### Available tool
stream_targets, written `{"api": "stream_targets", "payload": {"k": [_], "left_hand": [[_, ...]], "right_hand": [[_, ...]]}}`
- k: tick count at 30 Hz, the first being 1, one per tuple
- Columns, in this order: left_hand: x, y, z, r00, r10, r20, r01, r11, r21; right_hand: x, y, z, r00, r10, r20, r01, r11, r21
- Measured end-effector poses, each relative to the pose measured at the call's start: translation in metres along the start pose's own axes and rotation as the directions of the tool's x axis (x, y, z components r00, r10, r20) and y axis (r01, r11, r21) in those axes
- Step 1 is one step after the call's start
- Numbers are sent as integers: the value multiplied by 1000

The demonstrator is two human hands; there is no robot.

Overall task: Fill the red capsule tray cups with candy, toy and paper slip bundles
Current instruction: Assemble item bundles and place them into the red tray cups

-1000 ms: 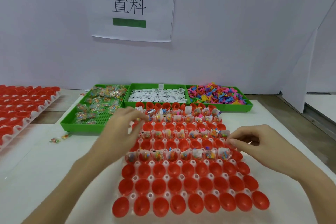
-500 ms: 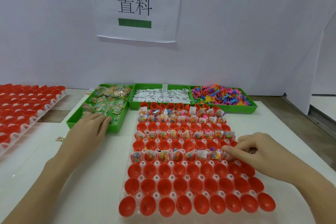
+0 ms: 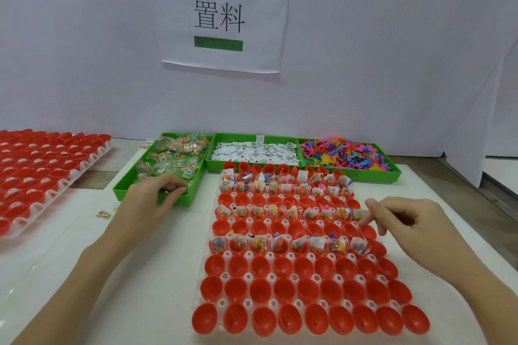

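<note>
The red capsule tray lies in front of me, with bundles in alternate rows of its far half and bare cups in the near rows. Behind it stand three green trays: candy packets, paper slips and coloured toys. My left hand reaches into the near end of the candy tray, fingers curled onto a candy packet. At the right end of a filled row, my right hand hovers with thumb and forefinger pinching a bundle.
A second tray of red capsule halves lies at the far left. Loose candy packets sit on the white table between the trays. A white wall with a paper sign closes off the back, and a white panel stands at the right.
My left hand left the capsule tray, moved left and reached into the candy tray. My right hand shifted up a row along the tray's right edge.
</note>
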State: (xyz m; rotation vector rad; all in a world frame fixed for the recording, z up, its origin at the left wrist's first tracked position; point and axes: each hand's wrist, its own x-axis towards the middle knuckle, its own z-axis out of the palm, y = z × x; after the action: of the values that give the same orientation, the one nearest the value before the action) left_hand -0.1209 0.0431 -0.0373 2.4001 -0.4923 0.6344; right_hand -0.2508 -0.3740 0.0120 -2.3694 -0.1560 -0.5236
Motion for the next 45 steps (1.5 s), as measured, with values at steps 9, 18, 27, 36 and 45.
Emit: {"api": "stream_targets", "payload": {"k": [9, 18, 27, 36, 45], "left_hand": [[-2, 10, 1, 999, -39, -15, 38, 997, -69], [-2, 9, 2, 996, 82, -24, -80, 995, 55], [-3, 35, -8, 989, -22, -146, -12, 973, -229], [-17, 71, 17, 967, 228, -116, -247, 951, -187], [-23, 85, 30, 951, 264, -161, -292, 938, -189]], "right_hand": [[1, 3, 5, 994, -33, -103, 30, 999, -22], [1, 9, 12, 991, -19, -135, 20, 1000, 0], [2, 1, 22, 996, 6, -94, 7, 990, 144], [49, -37, 41, 969, -79, 233, 66, 996, 64], [185, -19, 89, 952, 15, 306, 60, 971, -233]]}}
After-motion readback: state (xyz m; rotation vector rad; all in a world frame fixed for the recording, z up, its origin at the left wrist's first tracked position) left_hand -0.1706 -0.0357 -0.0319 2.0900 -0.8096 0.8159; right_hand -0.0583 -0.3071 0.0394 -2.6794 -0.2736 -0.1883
